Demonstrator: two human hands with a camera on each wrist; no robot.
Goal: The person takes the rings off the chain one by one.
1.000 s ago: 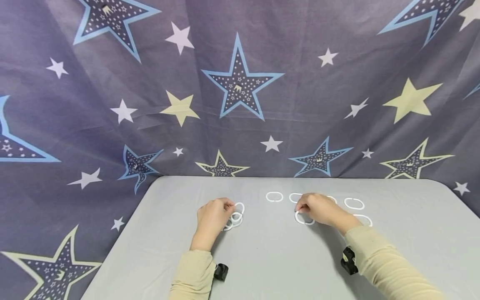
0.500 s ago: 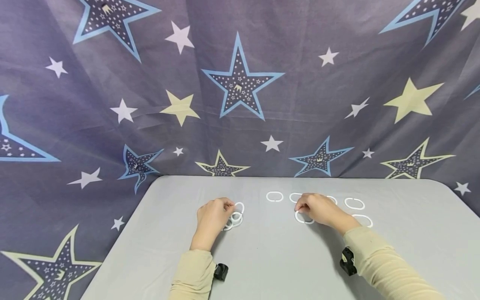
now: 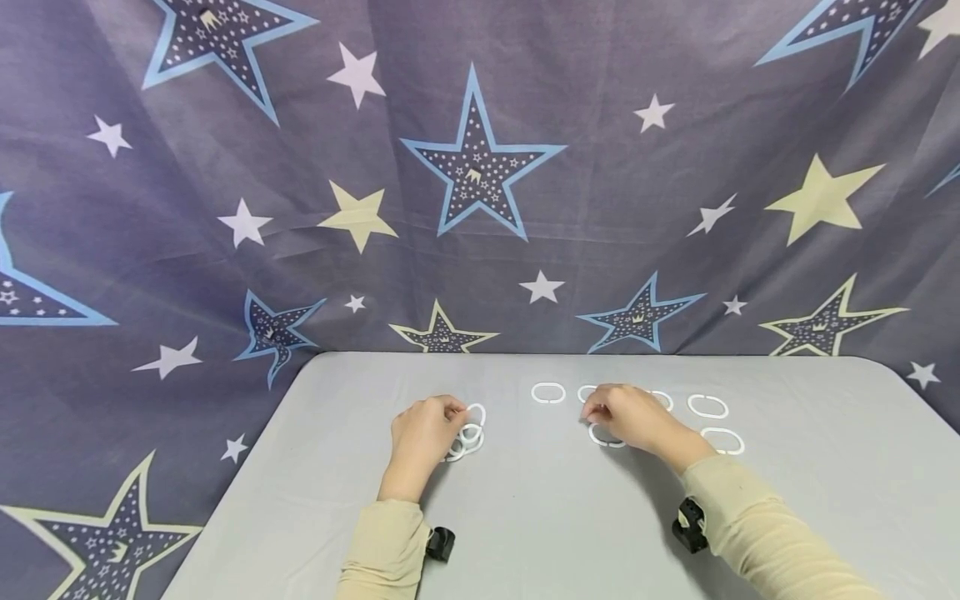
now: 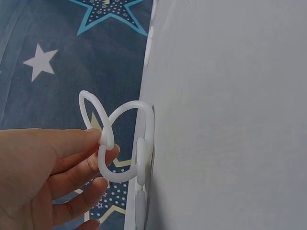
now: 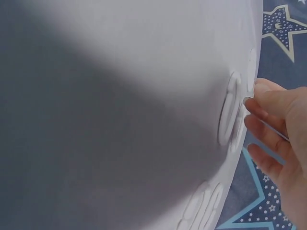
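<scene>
My left hand (image 3: 426,433) pinches a white plastic chain link (image 4: 101,113) between thumb and fingers at the table's left middle. A second link (image 4: 149,122) hooks through it, and more joined links trail down onto the table. My right hand (image 3: 637,417) hovers just over a loose oval link (image 3: 609,445) right of centre. In the right wrist view its fingers are loosely bent, with nothing between thumb and index finger. That hand partly covers another link (image 3: 581,389) behind.
Other loose white links lie on the grey table (image 3: 525,517): one at the back (image 3: 548,402), one at the far right (image 3: 708,416) and one nearer (image 3: 723,452). A star-patterned curtain (image 3: 450,275) hangs at the table's back edge. Both wrists wear small black cameras.
My right hand has shifted slightly left, its fingertips leaving the near loose link, which stays on the table. My left hand keeps its hold on the chain.
</scene>
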